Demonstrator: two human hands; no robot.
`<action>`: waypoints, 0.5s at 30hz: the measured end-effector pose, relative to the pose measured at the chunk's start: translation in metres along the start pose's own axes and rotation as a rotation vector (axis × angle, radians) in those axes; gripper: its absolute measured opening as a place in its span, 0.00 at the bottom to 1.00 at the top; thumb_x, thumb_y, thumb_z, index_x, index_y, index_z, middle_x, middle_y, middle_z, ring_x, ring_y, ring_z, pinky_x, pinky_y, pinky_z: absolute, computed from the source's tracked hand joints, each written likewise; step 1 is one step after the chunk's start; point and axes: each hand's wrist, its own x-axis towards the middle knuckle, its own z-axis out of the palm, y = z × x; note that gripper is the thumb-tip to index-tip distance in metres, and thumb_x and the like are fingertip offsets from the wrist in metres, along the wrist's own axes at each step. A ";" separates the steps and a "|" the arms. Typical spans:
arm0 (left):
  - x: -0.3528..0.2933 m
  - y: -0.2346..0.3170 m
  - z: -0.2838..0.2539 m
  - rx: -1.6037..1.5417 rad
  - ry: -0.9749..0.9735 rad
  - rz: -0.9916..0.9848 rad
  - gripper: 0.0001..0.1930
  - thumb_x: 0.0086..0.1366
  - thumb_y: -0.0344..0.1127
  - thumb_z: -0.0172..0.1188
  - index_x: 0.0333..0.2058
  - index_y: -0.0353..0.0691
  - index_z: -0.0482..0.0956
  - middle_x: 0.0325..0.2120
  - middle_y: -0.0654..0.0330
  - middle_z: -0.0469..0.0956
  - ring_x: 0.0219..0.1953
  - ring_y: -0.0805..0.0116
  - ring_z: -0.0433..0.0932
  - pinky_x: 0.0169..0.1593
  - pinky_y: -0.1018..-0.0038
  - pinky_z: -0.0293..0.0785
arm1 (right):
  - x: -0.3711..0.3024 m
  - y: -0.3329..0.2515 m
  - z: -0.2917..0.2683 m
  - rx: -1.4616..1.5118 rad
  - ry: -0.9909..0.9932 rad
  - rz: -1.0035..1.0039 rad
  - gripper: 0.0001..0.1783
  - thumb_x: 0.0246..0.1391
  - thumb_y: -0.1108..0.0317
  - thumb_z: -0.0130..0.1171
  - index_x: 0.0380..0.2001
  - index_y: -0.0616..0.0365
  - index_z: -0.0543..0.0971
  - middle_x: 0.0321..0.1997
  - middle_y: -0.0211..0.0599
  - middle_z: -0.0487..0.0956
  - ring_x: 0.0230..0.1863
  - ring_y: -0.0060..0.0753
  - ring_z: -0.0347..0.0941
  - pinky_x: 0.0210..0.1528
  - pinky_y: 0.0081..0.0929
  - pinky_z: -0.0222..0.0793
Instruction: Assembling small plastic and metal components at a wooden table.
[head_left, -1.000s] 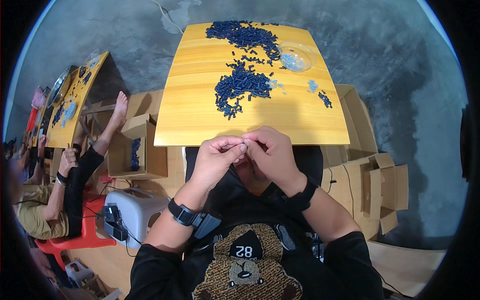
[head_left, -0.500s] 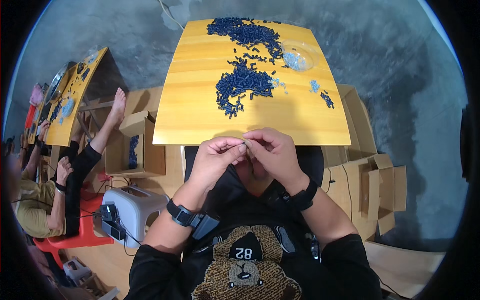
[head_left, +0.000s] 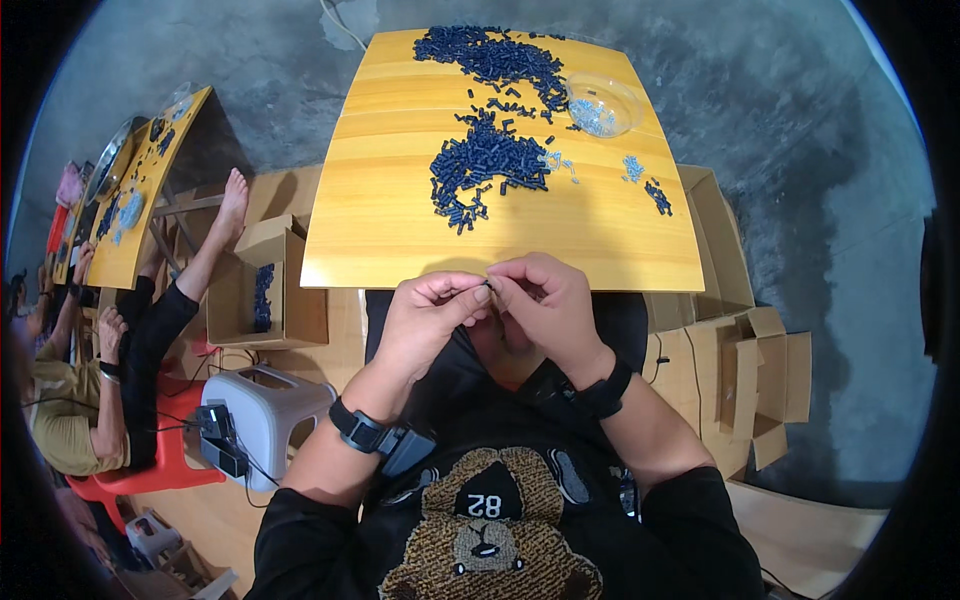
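Note:
My left hand [head_left: 432, 312] and my right hand [head_left: 543, 300] meet at the table's near edge, each closed in a pinch. Between their fingertips sits a small dark piece [head_left: 488, 286], mostly covered by the fingers; its exact kind is too small to make out. Beyond them on the yellow wooden table [head_left: 370, 240] lies a pile of short dark cylindrical pieces [head_left: 490, 160], with a few small clear pieces [head_left: 556, 161] at its right side. Farther right are a little heap of clear pieces [head_left: 633, 168] and a small group of dark pieces [head_left: 658, 197].
A larger dark pile [head_left: 490, 55] and a clear bowl [head_left: 632, 112] holding small pale pieces occupy the table's far part. Cardboard boxes [head_left: 755, 385] stand at right, another box [head_left: 300, 300] and a grey stool [head_left: 265, 410] at left. A person [head_left: 75, 410] sits at another table.
Both hands stay pinched together at nearly the same spot, with only slight finger movement. The view has shifted a little. At left, the other person's raised hand has moved slightly.

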 end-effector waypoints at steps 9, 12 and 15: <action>0.001 0.004 0.003 -0.052 0.078 -0.061 0.07 0.58 0.31 0.59 0.34 0.35 0.78 0.24 0.64 0.77 0.25 0.79 0.72 0.31 0.84 0.67 | -0.007 -0.009 0.003 -0.433 -0.024 -0.276 0.14 0.43 0.73 0.58 0.36 0.63 0.75 0.25 0.41 0.73 0.27 0.39 0.71 0.29 0.29 0.66; 0.004 0.004 0.001 -0.130 0.110 -0.116 0.07 0.59 0.31 0.57 0.34 0.36 0.78 0.25 0.64 0.78 0.26 0.78 0.74 0.33 0.83 0.69 | -0.005 -0.008 0.009 -0.573 -0.012 -0.405 0.17 0.42 0.72 0.59 0.39 0.63 0.73 0.28 0.42 0.73 0.31 0.43 0.70 0.32 0.33 0.67; 0.005 0.005 0.001 -0.154 0.103 -0.144 0.06 0.60 0.31 0.55 0.34 0.36 0.78 0.27 0.63 0.78 0.28 0.77 0.75 0.35 0.82 0.70 | -0.003 -0.012 0.012 -0.724 0.024 -0.523 0.17 0.41 0.71 0.59 0.38 0.63 0.73 0.29 0.42 0.72 0.33 0.45 0.69 0.35 0.36 0.66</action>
